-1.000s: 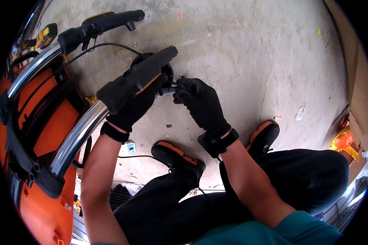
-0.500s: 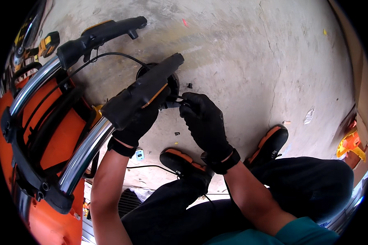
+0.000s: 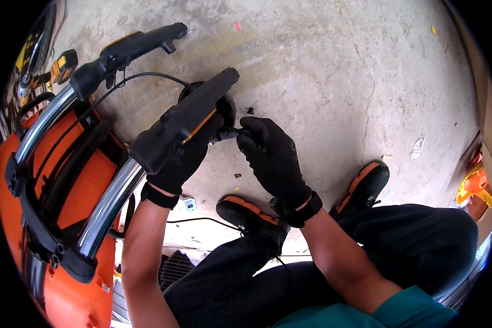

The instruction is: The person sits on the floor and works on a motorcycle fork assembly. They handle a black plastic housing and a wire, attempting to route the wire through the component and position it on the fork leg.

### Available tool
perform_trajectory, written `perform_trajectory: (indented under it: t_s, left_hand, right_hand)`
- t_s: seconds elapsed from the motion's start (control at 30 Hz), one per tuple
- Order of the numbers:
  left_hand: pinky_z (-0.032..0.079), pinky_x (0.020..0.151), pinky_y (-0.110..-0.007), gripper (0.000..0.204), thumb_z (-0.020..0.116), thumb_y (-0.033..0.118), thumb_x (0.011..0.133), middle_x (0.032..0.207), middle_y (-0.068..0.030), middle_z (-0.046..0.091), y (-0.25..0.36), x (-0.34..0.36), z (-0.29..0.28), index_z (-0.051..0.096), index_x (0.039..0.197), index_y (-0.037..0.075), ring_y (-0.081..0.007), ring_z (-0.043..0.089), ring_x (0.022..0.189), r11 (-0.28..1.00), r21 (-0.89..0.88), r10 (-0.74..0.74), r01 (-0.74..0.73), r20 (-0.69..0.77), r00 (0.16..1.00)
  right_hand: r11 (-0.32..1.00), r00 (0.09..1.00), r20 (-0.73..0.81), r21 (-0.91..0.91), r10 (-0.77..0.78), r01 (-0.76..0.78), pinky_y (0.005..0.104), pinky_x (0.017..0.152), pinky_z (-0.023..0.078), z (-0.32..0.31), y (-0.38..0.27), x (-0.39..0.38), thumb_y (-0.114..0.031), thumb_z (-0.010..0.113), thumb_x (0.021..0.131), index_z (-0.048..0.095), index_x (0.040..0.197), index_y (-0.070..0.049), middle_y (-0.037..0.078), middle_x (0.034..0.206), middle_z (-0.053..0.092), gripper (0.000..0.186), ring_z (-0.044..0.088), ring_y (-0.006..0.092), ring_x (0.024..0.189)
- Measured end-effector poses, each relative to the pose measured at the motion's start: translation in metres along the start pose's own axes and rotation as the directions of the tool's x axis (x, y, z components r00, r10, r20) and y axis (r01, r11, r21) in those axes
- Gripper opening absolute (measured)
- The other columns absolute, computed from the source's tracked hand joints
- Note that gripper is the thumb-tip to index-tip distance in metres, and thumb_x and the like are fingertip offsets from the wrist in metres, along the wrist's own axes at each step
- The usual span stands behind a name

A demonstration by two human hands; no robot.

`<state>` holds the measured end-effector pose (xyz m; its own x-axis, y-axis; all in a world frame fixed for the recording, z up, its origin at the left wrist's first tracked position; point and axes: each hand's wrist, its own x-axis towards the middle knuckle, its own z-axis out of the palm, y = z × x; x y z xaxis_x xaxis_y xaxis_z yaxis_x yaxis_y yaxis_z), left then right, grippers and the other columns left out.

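My gloved left hand [image 3: 188,150] reaches up under the near black fork leg [image 3: 188,112]; its fingers are hidden behind that leg. Beside a round black part [image 3: 228,104] at the leg's far end, my gloved right hand [image 3: 270,158] is closed in a pinch. A thin dark piece [image 3: 229,130] runs from the pinching fingers toward the round part, too dark to name. The two fork legs end in silver tubes [image 3: 110,203]. From the round part a black cable [image 3: 147,73] curves back along the far fork leg [image 3: 131,52].
An orange body [image 3: 76,295] stands at the left, joined to the tubes by a black bracket [image 3: 44,229]. A yellow-and-black cordless tool [image 3: 63,65] lies far left. Small black bits [image 3: 250,110] lie on the concrete floor [image 3: 322,82]. At right is an orange-yellow object [image 3: 474,187].
The whole view has shifted slightly. My right hand stays pinched by the round part, its wrist turned a little; the left hand remains behind the fork leg.
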<state>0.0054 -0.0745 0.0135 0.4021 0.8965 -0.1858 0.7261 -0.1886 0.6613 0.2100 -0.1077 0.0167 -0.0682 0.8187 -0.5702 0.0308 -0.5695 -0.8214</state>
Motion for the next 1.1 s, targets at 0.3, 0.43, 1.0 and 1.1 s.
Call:
perform_trajectory:
  t_s: [0.3,0.43,1.0,1.1]
  left_hand:
    - [0.044,0.103,-0.033,0.044,0.058,0.0,0.089,0.13,-0.009,0.059,-0.001,-0.005,0.004,0.055,0.133,0.008,-0.0209,0.056,0.12,0.996,0.042,-0.079,0.075,0.112,0.99]
    - [0.05,0.093,-0.032,0.034,0.063,0.015,0.094,0.122,-0.0097,0.063,-0.003,0.0,0.006,0.059,0.126,0.006,-0.0187,0.061,0.111,0.96,0.235,0.145,-0.152,0.048,0.988]
    - [0.048,0.099,-0.026,0.037,0.063,0.013,0.093,0.124,-0.0097,0.061,-0.012,0.002,0.018,0.057,0.128,0.003,-0.0143,0.06,0.112,0.822,-0.559,-0.108,0.106,0.031,0.994]
    - [0.042,0.107,-0.028,0.044,0.056,0.017,0.097,0.137,-0.0112,0.052,-0.016,0.0,0.015,0.048,0.138,0.003,-0.0166,0.052,0.124,0.967,0.208,0.114,-0.145,0.153,0.982]
  right_hand:
    - [0.995,0.996,0.026,0.036,0.088,-0.089,0.0282,0.06,0.05,0.0,-0.001,-0.001,-0.013,0.062,0.091,0.058,0.112,0.0,0.009,0.083,0.065,0.025,0.061,0.0136,0.064]
    - [0.997,0.999,0.02,0.064,0.038,-0.039,0.0199,0.057,0.045,0.0,0.008,0.001,-0.012,0.065,0.09,0.06,0.119,-0.001,0.0,0.078,0.063,0.031,0.053,0.0035,0.064]
    - [0.995,0.998,0.021,0.078,0.062,-0.064,0.0181,0.06,0.043,0.002,0.008,0.002,-0.01,0.063,0.092,0.062,0.118,-0.001,0.0,0.084,0.064,0.028,0.057,0.0049,0.072]
    - [0.992,0.999,-0.012,0.123,-0.038,0.039,0.0183,0.06,0.043,0.003,0.016,0.001,-0.008,0.063,0.091,0.062,0.117,-0.001,0.0,0.082,0.062,0.026,0.055,0.0043,0.071]
